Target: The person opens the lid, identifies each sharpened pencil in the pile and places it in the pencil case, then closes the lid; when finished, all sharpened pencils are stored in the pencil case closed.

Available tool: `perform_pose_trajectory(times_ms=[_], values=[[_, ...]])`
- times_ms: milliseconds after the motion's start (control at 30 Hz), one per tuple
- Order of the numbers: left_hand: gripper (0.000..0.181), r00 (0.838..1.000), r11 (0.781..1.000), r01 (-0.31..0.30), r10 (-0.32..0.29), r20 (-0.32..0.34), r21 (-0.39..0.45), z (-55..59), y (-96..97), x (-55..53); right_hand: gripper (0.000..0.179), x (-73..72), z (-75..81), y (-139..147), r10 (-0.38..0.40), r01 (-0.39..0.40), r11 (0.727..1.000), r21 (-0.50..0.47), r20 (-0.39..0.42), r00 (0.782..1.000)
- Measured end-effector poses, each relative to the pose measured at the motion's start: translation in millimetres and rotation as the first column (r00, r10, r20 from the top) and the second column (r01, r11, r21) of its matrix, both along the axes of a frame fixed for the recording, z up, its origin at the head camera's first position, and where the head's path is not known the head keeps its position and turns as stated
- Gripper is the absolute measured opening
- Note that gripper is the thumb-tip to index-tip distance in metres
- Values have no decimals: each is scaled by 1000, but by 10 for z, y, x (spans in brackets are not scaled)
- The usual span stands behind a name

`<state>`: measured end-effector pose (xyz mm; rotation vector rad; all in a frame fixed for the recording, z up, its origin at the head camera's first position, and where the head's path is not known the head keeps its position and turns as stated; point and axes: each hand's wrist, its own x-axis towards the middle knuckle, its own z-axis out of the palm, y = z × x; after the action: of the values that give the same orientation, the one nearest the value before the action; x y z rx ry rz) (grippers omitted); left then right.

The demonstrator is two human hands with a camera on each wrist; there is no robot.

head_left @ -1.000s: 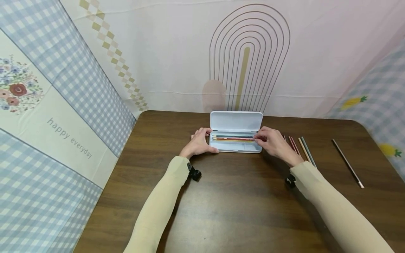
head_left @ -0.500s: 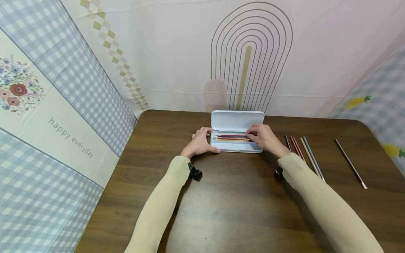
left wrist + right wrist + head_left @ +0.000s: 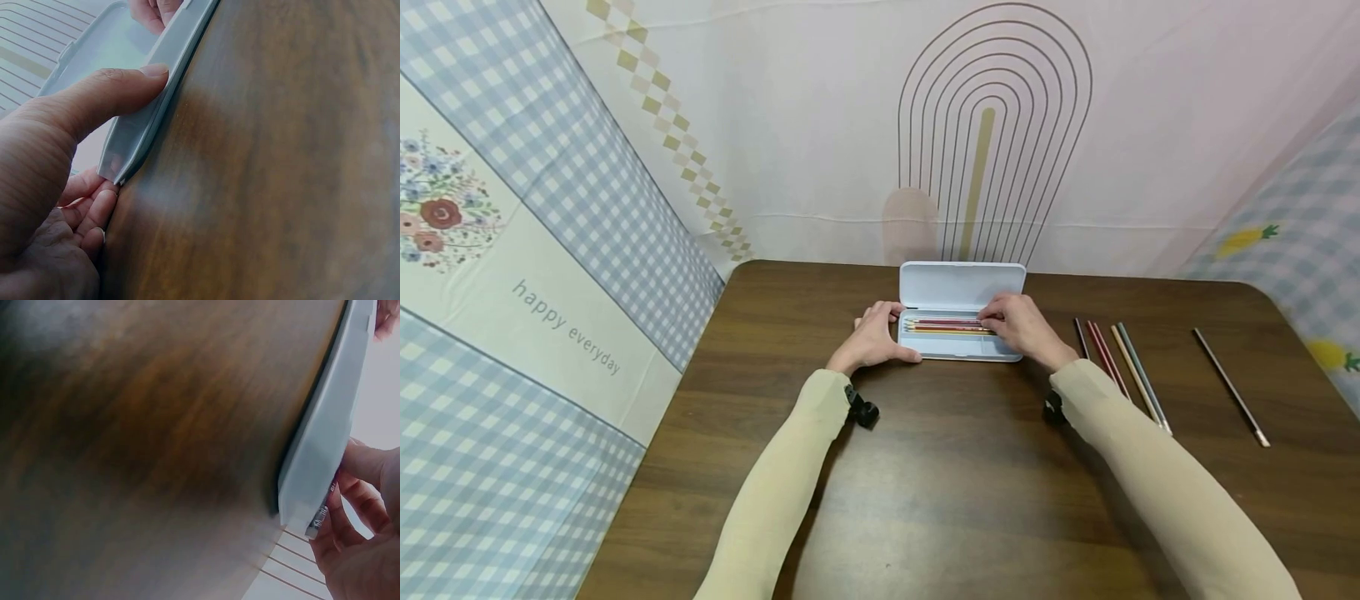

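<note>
A pale blue pencil case (image 3: 951,285) stands open at the back of the table, lid upright. Several coloured pencils (image 3: 942,330) lie lengthwise in its tray. My left hand (image 3: 876,337) holds the case's left end, the thumb on the front wall and the other fingers round the end. Over the right part of the tray, my right hand (image 3: 1022,325) pinches a dark red pencil. In the right wrist view the printed end of this pencil (image 3: 321,515) shows beside the case's wall, partly hidden by the fingers.
To the right of the case, several pencils (image 3: 1131,367) lie side by side on the brown wooden table (image 3: 970,483). Farther right lies a single dark pencil (image 3: 1231,387) with a white end. A patterned cloth (image 3: 820,142) hangs behind the table.
My right hand has moved left from the case's right end to over the tray, carrying the pencil inward; lately it has slowed. The left hand has stayed on the case.
</note>
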<state>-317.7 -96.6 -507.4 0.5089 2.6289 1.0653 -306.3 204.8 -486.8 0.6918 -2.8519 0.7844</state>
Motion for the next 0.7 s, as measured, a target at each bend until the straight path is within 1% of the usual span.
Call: perform_pose_trajectory(times_ms=[233, 467, 567, 700], values=[[96, 1000, 1000, -1, 1, 0, 9, 4, -4, 3, 10, 3, -1, -33, -15, 16, 999, 37, -36, 999], [97, 1000, 1000, 0, 0, 1, 9, -4, -9, -5, 13, -16, -2, -99, -53, 54, 995, 79, -9, 999], [97, 1000, 1000, 2, -2, 5, 15, -4, -10, -8, 13, -17, -10, -118, -58, 58, 995, 81, 0, 998], [96, 1000, 1000, 4, -4, 7, 15, -2, -10, -8, 13, -14, -23, -125, -56, 56, 995, 83, -9, 998]])
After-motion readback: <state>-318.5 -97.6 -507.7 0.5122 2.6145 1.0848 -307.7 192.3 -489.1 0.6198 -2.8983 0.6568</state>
